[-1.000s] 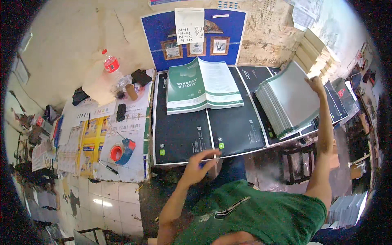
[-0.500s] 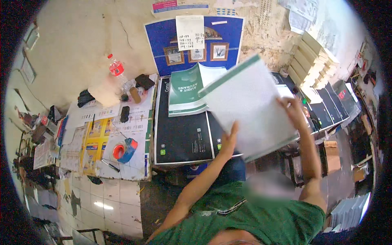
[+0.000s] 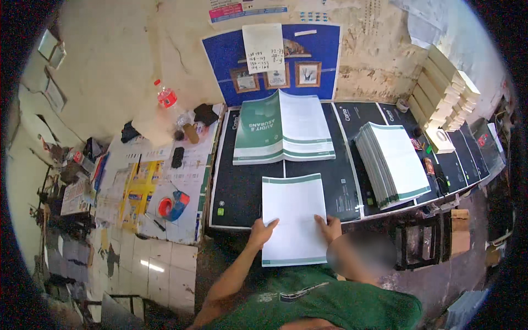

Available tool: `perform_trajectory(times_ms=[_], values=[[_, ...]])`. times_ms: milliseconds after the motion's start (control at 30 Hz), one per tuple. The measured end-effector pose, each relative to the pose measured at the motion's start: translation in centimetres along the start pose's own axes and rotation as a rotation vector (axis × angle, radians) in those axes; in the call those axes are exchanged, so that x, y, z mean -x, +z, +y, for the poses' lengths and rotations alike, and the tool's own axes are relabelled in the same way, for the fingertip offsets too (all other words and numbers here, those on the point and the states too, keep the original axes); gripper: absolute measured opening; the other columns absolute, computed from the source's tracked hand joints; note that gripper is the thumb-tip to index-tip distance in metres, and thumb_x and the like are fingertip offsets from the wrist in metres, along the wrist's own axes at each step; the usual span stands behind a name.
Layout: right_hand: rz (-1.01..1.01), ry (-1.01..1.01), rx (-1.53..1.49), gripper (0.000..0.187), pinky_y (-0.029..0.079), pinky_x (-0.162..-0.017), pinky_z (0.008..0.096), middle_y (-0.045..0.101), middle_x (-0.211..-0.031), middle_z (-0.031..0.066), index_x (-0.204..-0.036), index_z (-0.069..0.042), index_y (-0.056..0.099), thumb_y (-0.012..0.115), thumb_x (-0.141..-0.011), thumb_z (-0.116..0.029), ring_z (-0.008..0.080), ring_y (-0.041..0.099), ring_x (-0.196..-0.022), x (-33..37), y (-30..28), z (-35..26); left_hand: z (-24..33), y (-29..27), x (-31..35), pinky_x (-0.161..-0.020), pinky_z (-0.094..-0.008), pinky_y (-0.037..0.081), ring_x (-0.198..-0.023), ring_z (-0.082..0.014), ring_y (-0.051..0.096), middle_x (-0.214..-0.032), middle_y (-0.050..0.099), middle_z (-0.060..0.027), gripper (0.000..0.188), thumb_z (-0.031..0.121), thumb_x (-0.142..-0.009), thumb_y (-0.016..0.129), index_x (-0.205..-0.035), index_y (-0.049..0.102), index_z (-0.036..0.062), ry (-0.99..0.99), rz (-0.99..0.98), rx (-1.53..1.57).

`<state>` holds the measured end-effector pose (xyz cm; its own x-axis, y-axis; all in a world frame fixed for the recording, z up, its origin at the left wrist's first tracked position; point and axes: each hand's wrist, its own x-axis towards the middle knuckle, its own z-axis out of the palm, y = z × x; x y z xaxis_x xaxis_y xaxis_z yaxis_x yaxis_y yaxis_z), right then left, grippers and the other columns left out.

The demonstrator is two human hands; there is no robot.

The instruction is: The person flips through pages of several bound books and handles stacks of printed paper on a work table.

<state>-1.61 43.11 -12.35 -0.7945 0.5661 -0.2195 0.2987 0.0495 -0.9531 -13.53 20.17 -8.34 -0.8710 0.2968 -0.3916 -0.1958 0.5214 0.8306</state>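
Observation:
A white booklet [image 3: 293,220] with green bands along its top and bottom is held flat near my body, partly over the table's front edge. My left hand [image 3: 262,232] grips its left edge, thumb on top. At the right edge my right hand [image 3: 330,226] does the same; a blurred patch covers part of that arm. Beyond the booklet lie green-and-white printed covers [image 3: 257,129], with a green half on the left and a white half on the right. To the right stands a fanned pile of similar white booklets [image 3: 393,159] with green bands.
Black boards [image 3: 247,190] cover the tabletop. On the left side table are a red-labelled bottle [image 3: 166,97], an orange-and-blue tape roll [image 3: 175,207] and a dark pen-like tool [image 3: 156,222]. Stacked cream blocks [image 3: 440,93] stand at the far right, before the wall.
The booklet has come down from a tilted position over the table to lie straight close to my body. My right hand has moved down and left with it. The booklet pile at right is now uncovered.

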Motion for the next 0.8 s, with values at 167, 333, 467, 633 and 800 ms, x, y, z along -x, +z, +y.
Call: perform_trajectory(times_ms=[167, 333, 467, 633, 800], values=[[-0.066, -0.062, -0.256, 0.033, 0.045, -0.076, 0.0278, 0.064, -0.096, 0.0055, -0.112, 0.000, 0.061, 0.061, -0.095, -0.027, 0.0109, 0.054, -0.085, 2.2, 1.2, -3.7, 1.0, 2.2, 0.7, -0.077, -0.0446, 0.053, -0.087, -0.0449, 0.066, -0.088, 0.067, -0.0291, 0.060, 0.038, -0.088, 0.067, -0.121, 0.053, -0.0092, 0.226, 0.169, -0.320], [-0.254, 0.057, -0.803, 0.073, 0.024, -0.112, 0.0375, 0.035, -0.148, 0.0127, -0.150, -0.006, 0.023, 0.035, -0.098, -0.057, 0.0239, 0.032, -0.136, 3.0, 3.9, -6.4, 7.6, 2.9, 4.5, -0.101, -0.0480, 0.041, -0.125, -0.0455, 0.046, -0.135, 0.039, -0.0375, 0.112, 0.055, -0.069, 0.080, -0.140, 0.024, -0.0108, 0.388, -0.042, -0.081], [-0.533, 0.125, -1.017, 0.096, 0.016, -0.117, 0.0407, 0.021, -0.157, 0.0132, -0.153, -0.004, 0.016, 0.016, -0.090, -0.076, 0.0289, 0.022, -0.143, 3.3, 3.8, -10.1, 5.6, 2.5, 3.2, -0.113, -0.0434, 0.028, -0.137, -0.0428, 0.028, -0.146, 0.021, -0.0342, 0.150, 0.051, -0.047, 0.093, -0.143, -0.004, -0.0105, 0.433, -0.110, -0.291], [-0.606, 0.031, -0.618, 0.081, 0.019, -0.116, 0.0371, 0.019, -0.157, 0.0178, -0.150, 0.002, 0.019, 0.041, -0.094, -0.053, 0.0291, 0.025, -0.143, 1.2, 2.6, -8.0, 5.1, 0.7, 2.9, -0.111, -0.0424, 0.032, -0.133, -0.0390, 0.036, -0.142, 0.032, -0.0293, 0.131, 0.040, -0.054, 0.093, -0.144, 0.010, -0.0092, 0.398, -0.193, -0.140], [-0.452, -0.526, 0.284, 0.059, 0.046, -0.094, 0.0369, 0.052, -0.124, 0.0321, -0.139, 0.007, 0.038, 0.058, -0.085, -0.006, 0.0389, 0.056, -0.114, 1.3, 2.0, -8.1, 2.8, 0.3, 2.7, -0.103, -0.0412, 0.041, -0.121, -0.0357, 0.051, -0.130, 0.049, -0.0255, 0.100, 0.021, -0.062, 0.082, -0.140, 0.026, -0.0061, 0.304, -0.086, -0.015]])
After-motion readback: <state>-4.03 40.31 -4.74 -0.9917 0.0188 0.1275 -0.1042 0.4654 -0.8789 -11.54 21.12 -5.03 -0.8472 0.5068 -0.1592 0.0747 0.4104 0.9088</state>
